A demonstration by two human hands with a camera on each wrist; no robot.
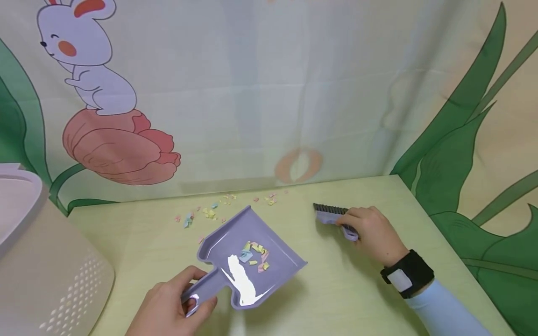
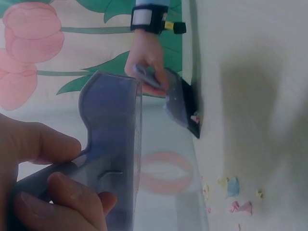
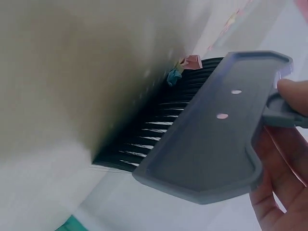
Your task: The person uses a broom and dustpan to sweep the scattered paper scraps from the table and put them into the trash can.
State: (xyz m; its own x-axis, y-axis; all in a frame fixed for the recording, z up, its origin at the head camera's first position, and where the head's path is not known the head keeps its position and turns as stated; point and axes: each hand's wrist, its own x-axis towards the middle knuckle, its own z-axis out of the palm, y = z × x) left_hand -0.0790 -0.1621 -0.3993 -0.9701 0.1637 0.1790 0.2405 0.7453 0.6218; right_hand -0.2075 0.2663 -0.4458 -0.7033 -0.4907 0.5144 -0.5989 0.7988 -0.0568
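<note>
My left hand (image 1: 174,301) grips the handle of a lavender dustpan (image 1: 277,242), which is held over the table, its pan tilted toward the head camera. Several yellow, pink and blue paper scraps (image 1: 254,254) lie in the pan. On the right, my right hand (image 1: 374,235) holds a small lavender brush (image 1: 329,217) with black bristles by its handle. In the right wrist view the bristles (image 3: 159,120) are close over the tabletop, with a pink scrap (image 3: 193,62) and a blue scrap (image 3: 173,77) at their far end.
More paper scraps (image 1: 209,213) are scattered along the table's back part, behind the dustpan. A pale bin (image 1: 54,261) with a perforated side stands at the left. Behind the table (image 1: 138,242) hangs a curtain (image 1: 235,93) printed with a rabbit and plants.
</note>
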